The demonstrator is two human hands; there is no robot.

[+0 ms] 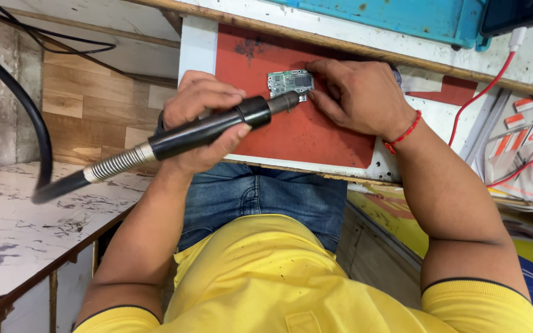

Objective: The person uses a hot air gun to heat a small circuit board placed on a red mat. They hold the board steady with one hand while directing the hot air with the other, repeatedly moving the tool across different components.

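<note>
Hot-air handpiece aimed at a circuit board pinned on the red mat.

The left hand [202,120] is closed around the black hot-air handpiece [211,129], nozzle tip directly over the small circuit board [290,82]; this grip keeps the nozzle steady. The right hand [359,95] presses its fingertips on the board's right edge, apparently to stop it shifting. The board lies near the far edge of the red mat [297,132], between both hands.

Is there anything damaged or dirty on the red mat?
Yes. The red mat has a dark scorched-looking stain near its top left corner, beyond the circuit board. The white bench edge looks chipped.
</note>
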